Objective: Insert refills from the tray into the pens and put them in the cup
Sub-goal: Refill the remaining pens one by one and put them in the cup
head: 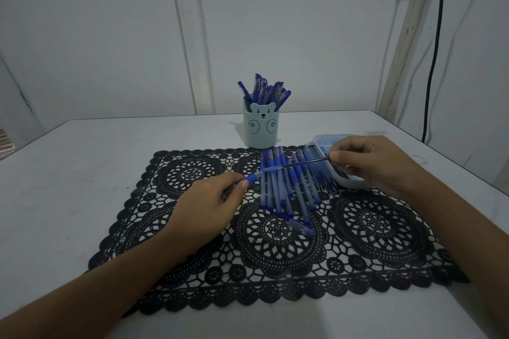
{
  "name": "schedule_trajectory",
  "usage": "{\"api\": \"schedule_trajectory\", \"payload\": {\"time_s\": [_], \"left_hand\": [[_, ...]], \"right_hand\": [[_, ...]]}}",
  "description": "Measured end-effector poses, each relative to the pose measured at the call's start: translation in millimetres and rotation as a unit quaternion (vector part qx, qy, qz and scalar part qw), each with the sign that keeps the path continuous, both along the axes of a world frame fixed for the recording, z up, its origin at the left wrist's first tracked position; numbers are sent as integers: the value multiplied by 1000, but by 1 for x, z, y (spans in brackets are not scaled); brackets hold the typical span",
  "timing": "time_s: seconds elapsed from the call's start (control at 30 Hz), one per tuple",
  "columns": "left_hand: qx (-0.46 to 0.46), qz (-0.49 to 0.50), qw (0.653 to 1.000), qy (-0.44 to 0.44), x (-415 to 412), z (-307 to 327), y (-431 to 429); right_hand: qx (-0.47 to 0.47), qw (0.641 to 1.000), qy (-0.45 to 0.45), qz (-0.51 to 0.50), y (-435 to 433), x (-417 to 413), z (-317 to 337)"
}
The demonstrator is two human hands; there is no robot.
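Observation:
My left hand (pixel 212 201) grips a blue pen barrel (pixel 252 177) by its grip end, above the black lace mat. A thin dark refill (pixel 305 163) is pinched at its far end by my right hand (pixel 371 162), and it runs into the barrel's open tip. Under the refill, several empty blue pens (pixel 289 187) lie side by side on the mat. A loose pen cap (pixel 301 227) lies just in front of them. The pale blue bear cup (pixel 261 125) stands behind the mat with several capped pens in it. My right hand partly hides the clear refill tray (pixel 323 140).
The black lace mat (pixel 275 256) covers the middle of the white table (pixel 68 173). A white wall with a vertical batten stands close behind the table. At the right a black cable (pixel 435 49) hangs down the wall.

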State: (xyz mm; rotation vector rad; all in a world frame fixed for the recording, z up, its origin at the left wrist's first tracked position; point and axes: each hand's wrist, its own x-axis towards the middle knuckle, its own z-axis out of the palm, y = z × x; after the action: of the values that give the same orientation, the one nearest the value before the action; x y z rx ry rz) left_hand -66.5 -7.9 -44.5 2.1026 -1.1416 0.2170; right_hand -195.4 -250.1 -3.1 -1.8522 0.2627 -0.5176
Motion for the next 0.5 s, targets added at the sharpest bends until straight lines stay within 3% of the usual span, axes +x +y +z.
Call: {"api": "schedule_trajectory", "payload": {"time_s": [0.5], "left_hand": [[-21,-1,999,25,0,2,-1]], "right_hand": [[-75,996,41,-9,3,-1,-3]]}}
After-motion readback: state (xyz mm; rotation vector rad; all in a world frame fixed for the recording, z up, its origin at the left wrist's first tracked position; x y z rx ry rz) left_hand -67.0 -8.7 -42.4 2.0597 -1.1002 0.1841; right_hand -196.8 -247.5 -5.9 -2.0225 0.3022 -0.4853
